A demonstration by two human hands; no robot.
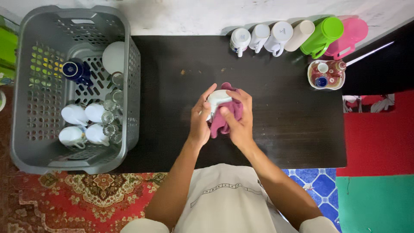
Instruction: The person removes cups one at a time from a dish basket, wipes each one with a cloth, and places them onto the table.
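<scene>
Left hand (199,123) wrapped around a white cup (217,98), fingers curled over its rim, holding it just above the middle of the dark surface (293,129). Right hand (239,123) closed on a maroon cloth (224,117), pressing it against the side of the cup, thumb laid across the folds. Cloth bunched between both palms, partly covering the cup, one end poking out above the fingers.

Along the far edge of the surface, in a row: three white mugs (258,38) turned mouth down, a cream cylinder-shaped container (299,34), a green jug (322,35) and a pink jug (350,34), each just beside the next. Near the right end, below the jugs, a small round tray (311,77) with little bottles and a tiny cup in it.

Well apart to the left, resting partly over the surface's left end, a grey plastic basket (26,86). Inside: a dark blue cup (75,70), a white bowl (114,56), several white cups (82,123) lying on their sides, and clear glasses (113,108) stacked along the right wall.

Beneath, a red patterned carpet (86,194) at the left and blue floor tiles (319,185) at the right.
</scene>
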